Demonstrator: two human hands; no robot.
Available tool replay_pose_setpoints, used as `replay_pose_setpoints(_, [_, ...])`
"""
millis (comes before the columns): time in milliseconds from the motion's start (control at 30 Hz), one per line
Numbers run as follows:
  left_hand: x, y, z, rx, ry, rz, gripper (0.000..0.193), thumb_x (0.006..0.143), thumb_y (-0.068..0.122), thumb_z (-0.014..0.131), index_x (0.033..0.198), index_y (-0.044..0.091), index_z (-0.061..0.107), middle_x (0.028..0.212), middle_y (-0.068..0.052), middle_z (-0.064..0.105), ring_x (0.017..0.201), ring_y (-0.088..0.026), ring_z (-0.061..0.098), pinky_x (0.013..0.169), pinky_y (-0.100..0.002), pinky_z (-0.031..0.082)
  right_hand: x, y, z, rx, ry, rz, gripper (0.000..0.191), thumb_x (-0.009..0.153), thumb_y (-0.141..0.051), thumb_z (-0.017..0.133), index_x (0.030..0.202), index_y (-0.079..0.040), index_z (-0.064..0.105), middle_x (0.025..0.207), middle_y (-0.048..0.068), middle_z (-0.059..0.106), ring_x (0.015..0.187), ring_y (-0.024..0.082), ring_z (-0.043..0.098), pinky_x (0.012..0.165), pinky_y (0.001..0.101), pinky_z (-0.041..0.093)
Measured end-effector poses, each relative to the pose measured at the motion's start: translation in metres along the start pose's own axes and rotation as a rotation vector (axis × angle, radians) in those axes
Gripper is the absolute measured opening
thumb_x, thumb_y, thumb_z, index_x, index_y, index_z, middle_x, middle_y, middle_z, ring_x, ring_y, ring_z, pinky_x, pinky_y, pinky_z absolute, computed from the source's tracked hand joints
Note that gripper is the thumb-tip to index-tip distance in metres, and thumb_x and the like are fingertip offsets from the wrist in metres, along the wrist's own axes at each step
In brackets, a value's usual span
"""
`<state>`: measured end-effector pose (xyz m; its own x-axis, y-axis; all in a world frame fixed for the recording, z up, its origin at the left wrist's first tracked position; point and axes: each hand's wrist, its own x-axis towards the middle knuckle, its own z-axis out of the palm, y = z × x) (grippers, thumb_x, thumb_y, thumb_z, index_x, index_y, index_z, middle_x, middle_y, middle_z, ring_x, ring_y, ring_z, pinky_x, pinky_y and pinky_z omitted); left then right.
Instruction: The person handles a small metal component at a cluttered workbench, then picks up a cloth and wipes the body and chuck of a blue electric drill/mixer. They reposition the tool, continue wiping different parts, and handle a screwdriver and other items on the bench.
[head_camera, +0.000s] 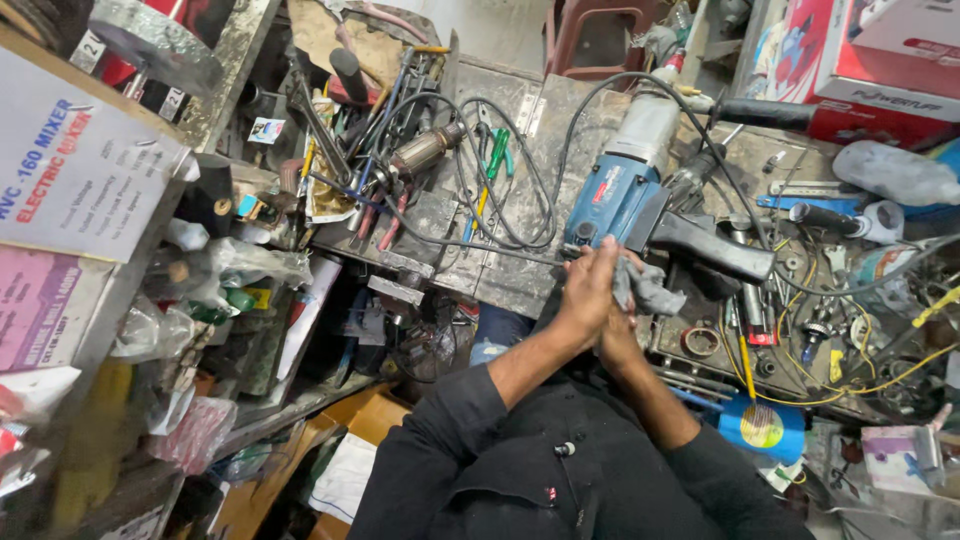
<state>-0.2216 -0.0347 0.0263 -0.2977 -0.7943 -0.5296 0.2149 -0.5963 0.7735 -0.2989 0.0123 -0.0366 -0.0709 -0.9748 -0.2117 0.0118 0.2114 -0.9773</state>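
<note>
My left hand (588, 285) and my right hand (622, 338) are pressed together over the edge of a cluttered workbench (520, 270). A crumpled grey rag (650, 290) is clasped between them and sticks out to the right. The left hand lies on top of the right. Just beyond the hands lies a blue and grey power drill (612, 195) with a black rear handle (715, 250). Its black cable (520, 235) loops across the bench to the left. The hands do not touch the drill.
A motor armature (425, 150), green-handled pliers (497, 150) and screwdrivers lie at the bench's back left. Small parts, yellow wires (880, 385) and a blue round lid (765, 425) crowd the right. Cardboard boxes (70, 170) stand on the left, and a red and white box (870, 60) at upper right.
</note>
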Motion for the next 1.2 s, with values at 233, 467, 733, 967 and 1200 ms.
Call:
replay_pose_setpoints(233, [0.034, -0.004, -0.029, -0.603, -0.395, 0.211, 0.063, 0.114, 0.055, 0.027, 0.141, 0.005, 0.053, 0.127, -0.015, 0.06, 0.114, -0.027, 0.06, 0.098, -0.044, 0.049, -0.01, -0.033, 0.004, 0.172, 0.149, -0.696, 0.083, 0.11, -0.031, 0.054, 0.166, -0.015, -0.005, 0.175, 0.006, 0.01, 0.161, 0.023, 0.019, 0.129, 0.0389, 0.021])
replay_pose_setpoints(467, [-0.01, -0.016, -0.01, 0.57, -0.514, 0.721, 0.098, 0.102, 0.075, -0.001, 0.164, -0.001, 0.009, 0.174, -0.021, 0.004, 0.165, -0.035, 0.001, 0.134, -0.044, 0.002, 0.003, -0.054, -0.009, 0.394, 0.352, -0.412, 0.049, 0.116, -0.037, 0.034, 0.156, -0.009, 0.035, 0.16, 0.014, 0.037, 0.148, 0.027, 0.041, 0.123, 0.0392, 0.035])
replay_pose_setpoints(733, [-0.028, 0.048, -0.038, -0.498, -0.924, 0.083, 0.119, 0.079, 0.096, 0.014, 0.171, 0.019, 0.01, 0.17, -0.023, 0.022, 0.161, -0.035, 0.02, 0.13, -0.049, 0.013, 0.049, -0.067, -0.075, 0.869, 0.317, -0.406, 0.052, 0.116, -0.049, 0.038, 0.134, -0.004, 0.058, 0.129, 0.015, 0.065, 0.118, 0.03, 0.064, 0.107, 0.0456, 0.05])
replay_pose_setpoints(967, [0.008, 0.016, -0.025, -0.222, -0.76, 0.24, 0.096, 0.088, 0.069, 0.036, 0.165, 0.013, 0.023, 0.155, -0.01, 0.034, 0.143, -0.026, 0.035, 0.117, -0.043, 0.032, 0.012, -0.064, -0.009, -0.03, 0.008, -0.799, 0.078, 0.109, -0.051, 0.053, 0.166, -0.008, 0.021, 0.161, 0.015, 0.041, 0.144, 0.03, 0.046, 0.122, 0.045, 0.036])
replay_pose_setpoints(1200, [0.027, -0.035, -0.014, -0.193, -0.414, 0.337, 0.063, 0.103, 0.027, 0.054, 0.159, 0.006, 0.034, 0.128, -0.006, 0.047, 0.119, -0.015, 0.051, 0.101, -0.031, 0.044, 0.015, -0.073, 0.006, 0.262, -0.045, -0.518, 0.07, 0.116, -0.059, 0.033, 0.15, 0.001, 0.042, 0.124, 0.02, 0.07, 0.111, 0.027, 0.071, 0.102, 0.0393, 0.053])
